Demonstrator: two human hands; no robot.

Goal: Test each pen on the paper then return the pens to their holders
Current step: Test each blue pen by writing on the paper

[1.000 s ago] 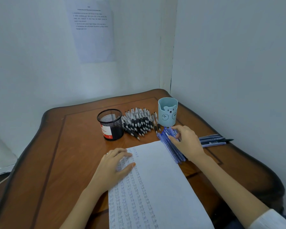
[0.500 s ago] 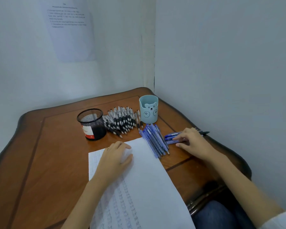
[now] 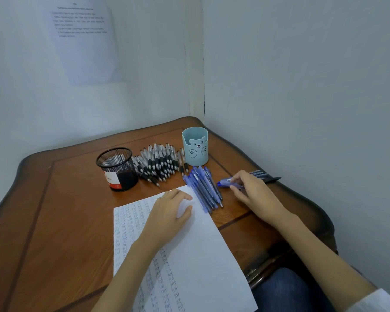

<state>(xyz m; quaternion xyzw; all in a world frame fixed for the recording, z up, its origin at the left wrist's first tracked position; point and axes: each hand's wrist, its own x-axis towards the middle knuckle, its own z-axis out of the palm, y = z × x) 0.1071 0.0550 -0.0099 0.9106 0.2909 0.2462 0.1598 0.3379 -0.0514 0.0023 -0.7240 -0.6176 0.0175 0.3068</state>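
At the corner desk [image 3: 54, 210], paper [image 3: 200, 255] lies before us, mesh holder [image 3: 117, 170] and bear cup [image 3: 195, 147] behind it, black pens [image 3: 160, 163] and blue pens [image 3: 203, 190] in rows between. Our left hand [image 3: 167, 212] lies flat on the sheet; our right hand [image 3: 254, 192] pinches one pen [image 3: 224, 182] just right of the blue row. We judge a test pick underway; next, lift it clear and bring its tip to paper.
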